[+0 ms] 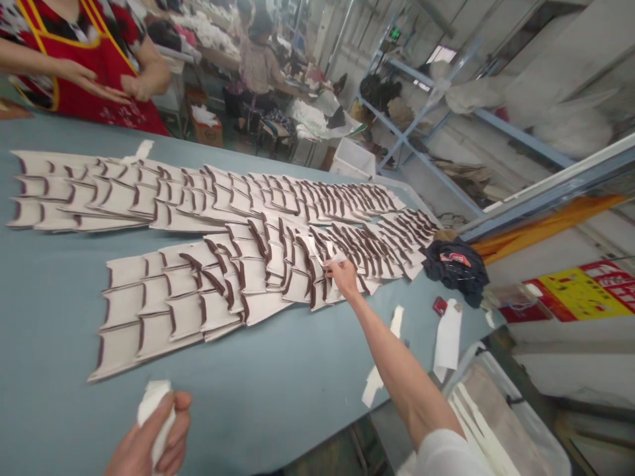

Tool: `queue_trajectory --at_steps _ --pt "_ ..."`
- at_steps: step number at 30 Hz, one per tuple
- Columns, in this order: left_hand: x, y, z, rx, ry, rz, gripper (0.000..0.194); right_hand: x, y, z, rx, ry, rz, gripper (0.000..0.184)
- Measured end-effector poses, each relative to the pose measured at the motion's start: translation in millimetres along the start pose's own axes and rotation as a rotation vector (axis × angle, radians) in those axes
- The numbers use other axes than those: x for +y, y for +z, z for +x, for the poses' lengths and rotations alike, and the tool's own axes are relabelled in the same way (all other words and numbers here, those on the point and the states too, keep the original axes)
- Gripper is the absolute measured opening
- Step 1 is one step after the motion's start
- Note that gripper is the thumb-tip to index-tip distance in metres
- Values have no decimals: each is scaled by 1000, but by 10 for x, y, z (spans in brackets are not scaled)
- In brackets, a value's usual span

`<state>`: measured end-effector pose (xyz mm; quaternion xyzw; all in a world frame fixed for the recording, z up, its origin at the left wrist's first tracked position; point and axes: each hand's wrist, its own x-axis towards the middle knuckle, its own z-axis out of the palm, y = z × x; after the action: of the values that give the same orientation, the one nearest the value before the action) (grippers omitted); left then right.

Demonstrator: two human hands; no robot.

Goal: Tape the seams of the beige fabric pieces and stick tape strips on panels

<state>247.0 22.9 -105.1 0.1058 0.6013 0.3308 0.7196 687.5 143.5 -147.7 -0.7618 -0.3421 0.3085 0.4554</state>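
Observation:
My left hand (pixel 161 433), low at the table's near side, is closed around a folded white strip (pixel 153 400) of paper or cloth. My right hand (pixel 343 276) reaches over the near row of overlapping off-white fabric panels (pixel 153 301) with dark brown edges. Its fingers pinch a small white slip (pixel 335 258), which lies against the panels. Behind it, a second row of similar overlapping panels (pixel 124 188) runs along the table. A loose white scrap (pixel 139 153) rests on top of that far row.
The blue-green table (pixel 278 377) also carries white strips (pixel 374 383), a white sheet (pixel 448 337), a small red object (pixel 439 305) and a dark cloth bundle (pixel 456 268). A clear bin (pixel 536 423) stands at lower right. Across the table is a person in a red apron (pixel 94 73).

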Motion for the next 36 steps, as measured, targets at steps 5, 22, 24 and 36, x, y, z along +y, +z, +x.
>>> queue_trajectory --at_steps 5,22,24,36 --pt "91 53 -94 -15 20 18 61 161 -53 -232 -72 -5 -79 35" --pt "309 79 -390 -55 80 -127 27 133 -254 -951 -228 -91 -503 37" --pt "371 101 -445 -117 81 -169 30 110 -274 -1049 -254 -88 -591 36" --pt "747 112 -571 -291 -49 -613 48 -399 188 -2231 -427 -313 -769 33"
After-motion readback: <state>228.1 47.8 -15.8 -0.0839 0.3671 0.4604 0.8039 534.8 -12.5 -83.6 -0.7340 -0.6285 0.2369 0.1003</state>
